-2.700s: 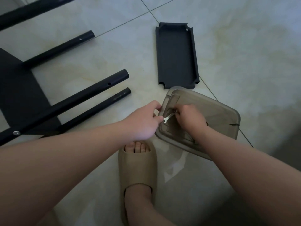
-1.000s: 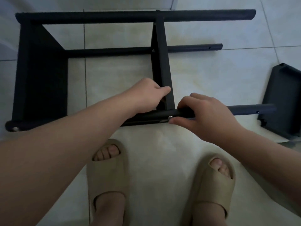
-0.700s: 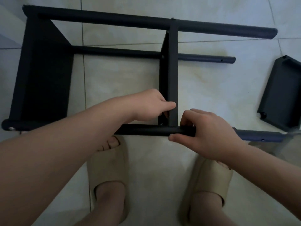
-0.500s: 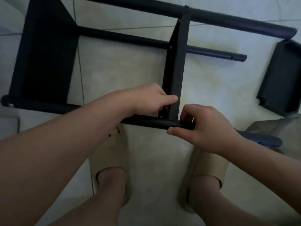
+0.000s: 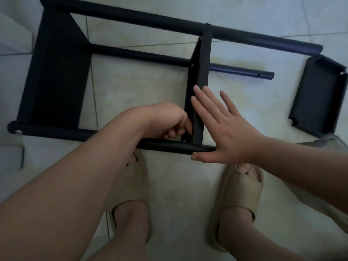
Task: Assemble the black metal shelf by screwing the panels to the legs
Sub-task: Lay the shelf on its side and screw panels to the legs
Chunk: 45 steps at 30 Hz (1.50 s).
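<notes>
My left hand [image 5: 165, 121] curls, fingers pinched at the corner where the middle panel [image 5: 200, 87] meets the near leg [image 5: 169, 146]; my right hand [image 5: 226, 129] lies flat, fingers spread, against that panel.

I see the black metal shelf [image 5: 56, 72] lying on its side, four round legs running left to right. Its middle panel [image 5: 202, 76] stands edge-on right under my right fingers [image 5: 205, 102], bolted to the near leg [image 5: 169, 146] just below my left fingers [image 5: 175, 131]. A loose black panel [image 5: 318, 95] lies flat, well right of my right fingers.
</notes>
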Tool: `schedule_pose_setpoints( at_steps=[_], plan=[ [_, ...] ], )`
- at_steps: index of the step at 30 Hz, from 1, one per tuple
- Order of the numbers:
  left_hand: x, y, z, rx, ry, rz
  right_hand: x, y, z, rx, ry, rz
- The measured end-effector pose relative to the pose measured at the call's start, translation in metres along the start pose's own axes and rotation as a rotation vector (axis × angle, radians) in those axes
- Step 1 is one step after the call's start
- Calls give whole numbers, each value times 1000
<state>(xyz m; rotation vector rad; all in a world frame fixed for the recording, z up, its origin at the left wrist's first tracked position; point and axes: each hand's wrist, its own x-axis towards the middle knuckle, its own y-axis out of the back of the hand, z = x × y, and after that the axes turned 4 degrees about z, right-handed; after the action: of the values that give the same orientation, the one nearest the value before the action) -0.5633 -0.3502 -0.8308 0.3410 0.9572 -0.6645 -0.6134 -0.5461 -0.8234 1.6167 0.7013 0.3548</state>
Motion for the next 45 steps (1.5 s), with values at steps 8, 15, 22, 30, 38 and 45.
schedule_pose_setpoints(
  at_steps=[8, 15, 22, 30, 38, 45],
  plan=[
    [7, 16, -11, -149, -90, -38, 3, -7, 5, 32, 30, 40],
    [14, 26, -14, -138, -103, -111, 3, -11, 8, 23, 30, 59],
    [17, 28, -7, 9, -65, -125, 3, -13, 9, 30, 28, 75],
    [29, 28, -11, 49, -114, 1, 4, -13, 8, 54, 29, 83],
    [40, 23, -4, 63, -119, -38, 3, -14, 7, 70, 28, 94],
    [39, 24, 5, 76, -47, -176, 3, -14, 8, 67, 29, 97]
  ],
)
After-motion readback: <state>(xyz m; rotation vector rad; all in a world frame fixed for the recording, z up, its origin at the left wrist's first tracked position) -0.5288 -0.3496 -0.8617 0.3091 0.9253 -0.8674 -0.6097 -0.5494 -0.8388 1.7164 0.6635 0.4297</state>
